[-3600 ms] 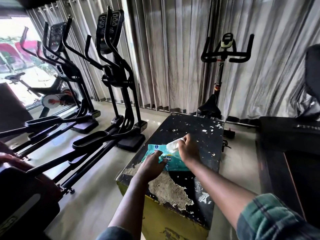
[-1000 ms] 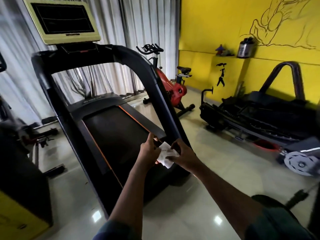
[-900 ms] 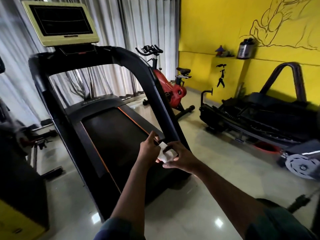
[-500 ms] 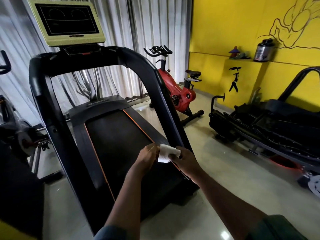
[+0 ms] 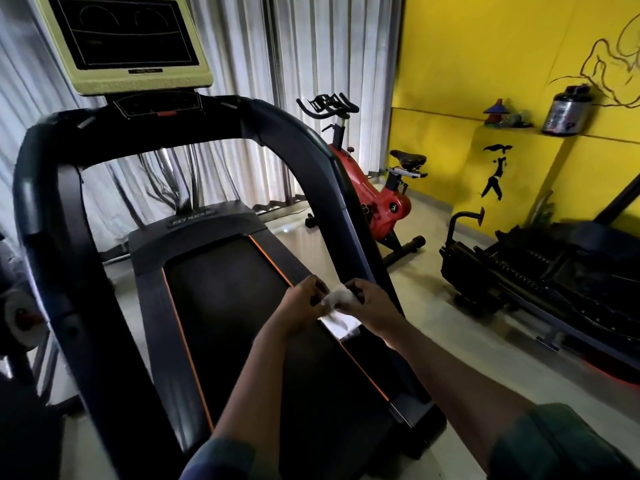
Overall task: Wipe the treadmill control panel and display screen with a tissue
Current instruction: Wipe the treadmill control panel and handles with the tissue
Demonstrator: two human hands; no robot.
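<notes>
A black treadmill [image 5: 221,306] stands in front of me. Its dark display screen [image 5: 124,32] in a pale green frame sits at the top left, with the black control panel [image 5: 159,105] just below it. I hold a white tissue [image 5: 337,297] low over the belt's right edge. My left hand [image 5: 304,303] pinches its left side and my right hand [image 5: 370,303] pinches its right side. Part of the tissue hangs below my fingers. Both hands are far below the screen and panel.
The treadmill's curved black handrail [image 5: 329,174] arches over the belt. A red exercise bike [image 5: 377,199] stands behind it to the right. A black machine [image 5: 540,271] lies along the yellow wall. Curtains [image 5: 311,81] hang at the back.
I took the tissue from a blue packet on a box and turned to the treadmill. Over the last second I have come closer, with both hands still working the tissue.
</notes>
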